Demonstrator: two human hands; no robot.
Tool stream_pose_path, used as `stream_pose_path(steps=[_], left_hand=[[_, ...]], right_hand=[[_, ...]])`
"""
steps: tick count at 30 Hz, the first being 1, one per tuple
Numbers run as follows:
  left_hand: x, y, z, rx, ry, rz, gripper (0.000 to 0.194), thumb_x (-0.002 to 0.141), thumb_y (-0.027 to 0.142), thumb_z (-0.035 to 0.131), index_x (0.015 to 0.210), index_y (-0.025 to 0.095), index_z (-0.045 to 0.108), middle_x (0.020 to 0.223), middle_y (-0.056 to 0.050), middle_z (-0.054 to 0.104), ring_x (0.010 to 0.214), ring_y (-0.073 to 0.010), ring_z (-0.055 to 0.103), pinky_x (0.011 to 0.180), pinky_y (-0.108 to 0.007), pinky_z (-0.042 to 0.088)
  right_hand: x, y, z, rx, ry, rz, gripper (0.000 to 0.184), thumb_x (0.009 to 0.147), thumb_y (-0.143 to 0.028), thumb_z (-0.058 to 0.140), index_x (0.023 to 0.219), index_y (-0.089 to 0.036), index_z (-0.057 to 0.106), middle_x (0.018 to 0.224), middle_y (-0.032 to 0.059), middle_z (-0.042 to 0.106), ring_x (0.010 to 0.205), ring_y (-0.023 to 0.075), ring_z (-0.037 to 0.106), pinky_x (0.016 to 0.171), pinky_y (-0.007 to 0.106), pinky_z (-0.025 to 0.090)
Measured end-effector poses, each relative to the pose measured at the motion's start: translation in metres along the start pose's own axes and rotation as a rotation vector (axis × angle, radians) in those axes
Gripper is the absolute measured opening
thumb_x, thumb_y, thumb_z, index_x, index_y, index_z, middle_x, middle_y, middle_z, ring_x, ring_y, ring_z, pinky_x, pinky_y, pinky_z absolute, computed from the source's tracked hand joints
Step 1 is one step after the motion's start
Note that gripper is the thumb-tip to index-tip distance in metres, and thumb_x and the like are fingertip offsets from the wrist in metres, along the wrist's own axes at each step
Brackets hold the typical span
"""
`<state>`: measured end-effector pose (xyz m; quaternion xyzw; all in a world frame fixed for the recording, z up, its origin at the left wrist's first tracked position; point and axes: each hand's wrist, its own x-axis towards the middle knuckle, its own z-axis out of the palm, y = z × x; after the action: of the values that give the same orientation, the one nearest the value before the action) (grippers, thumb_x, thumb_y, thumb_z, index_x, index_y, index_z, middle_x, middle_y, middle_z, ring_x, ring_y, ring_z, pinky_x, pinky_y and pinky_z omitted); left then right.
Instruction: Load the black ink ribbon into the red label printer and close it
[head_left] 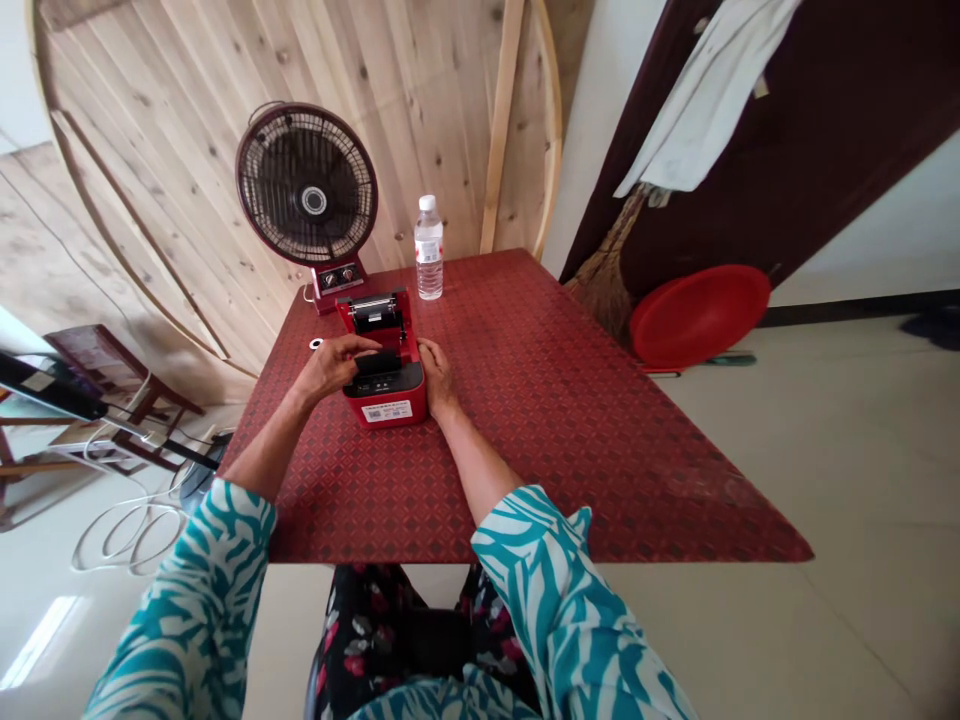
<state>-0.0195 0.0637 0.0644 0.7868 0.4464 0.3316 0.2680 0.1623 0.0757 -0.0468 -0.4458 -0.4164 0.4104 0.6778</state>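
Note:
A small red and black label printer (387, 412) stands on the red patterned table with its lid (409, 308) raised. A black roll with a metal rod sits inside the lid. My left hand (328, 370) reaches in from the left, its fingers closed on a black cylindrical roll (381, 362) at the printer's opening. Whether that roll is seated in the printer or raised a little, I cannot tell. My right hand (439, 380) grips the printer's right side, thumb near the top edge; its other fingers are partly hidden. A small white ring (316, 344) lies just beyond my left hand.
At the table's (570, 440) back stand a dark red fan (307, 190) and a clear water bottle (429, 255). On the right are a red basin (697, 315), a straw broom (607, 275) and a hanging white cloth (705, 100). Chairs and a coiled white cable (135, 530) are at left.

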Motion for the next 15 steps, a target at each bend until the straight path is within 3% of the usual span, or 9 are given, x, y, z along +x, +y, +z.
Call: stream_pose_path(steps=[2,6,11,15], left_hand=[[-0.023,-0.002,0.008,-0.119,0.131,-0.028,0.046,0.085,0.058,0.061,0.103,0.019,0.077,0.094,-0.008,0.075,0.09,-0.0246,0.068,0.085,-0.036,0.053],[-0.049,-0.005,0.027,-0.206,0.217,0.063,0.053,0.094,0.062,0.045,0.098,0.02,0.077,0.11,-0.009,0.073,0.109,-0.0263,0.064,0.101,-0.041,0.048],[-0.055,-0.006,0.037,-0.055,0.274,0.253,0.047,0.1,0.052,0.039,0.098,0.023,0.075,0.111,-0.009,0.071,0.111,-0.0242,0.062,0.105,-0.046,0.045],[-0.058,-0.013,0.039,0.151,0.338,0.343,0.046,0.1,0.051,0.038,0.104,0.023,0.073,0.13,-0.011,0.062,0.125,-0.026,0.052,0.109,-0.049,0.04]], right_hand=[[-0.001,-0.001,-0.001,0.0,0.0,0.007,0.041,0.081,-0.054,0.054,0.104,-0.025,0.069,0.117,0.0048,0.072,0.116,0.0223,0.062,0.109,0.043,0.043],[0.0,-0.002,-0.004,0.06,-0.011,0.051,0.044,0.081,-0.058,0.054,0.106,-0.025,0.067,0.116,0.0051,0.073,0.114,0.0216,0.063,0.107,0.042,0.045],[0.024,0.002,0.004,0.117,-0.021,0.127,0.048,0.085,-0.061,0.046,0.116,-0.027,0.061,0.124,0.0065,0.069,0.111,0.0199,0.065,0.1,0.041,0.051],[0.058,-0.004,0.018,0.066,-0.086,-0.007,0.058,0.085,-0.068,0.043,0.12,-0.026,0.06,0.124,0.0052,0.069,0.114,0.0195,0.063,0.106,0.042,0.047]])
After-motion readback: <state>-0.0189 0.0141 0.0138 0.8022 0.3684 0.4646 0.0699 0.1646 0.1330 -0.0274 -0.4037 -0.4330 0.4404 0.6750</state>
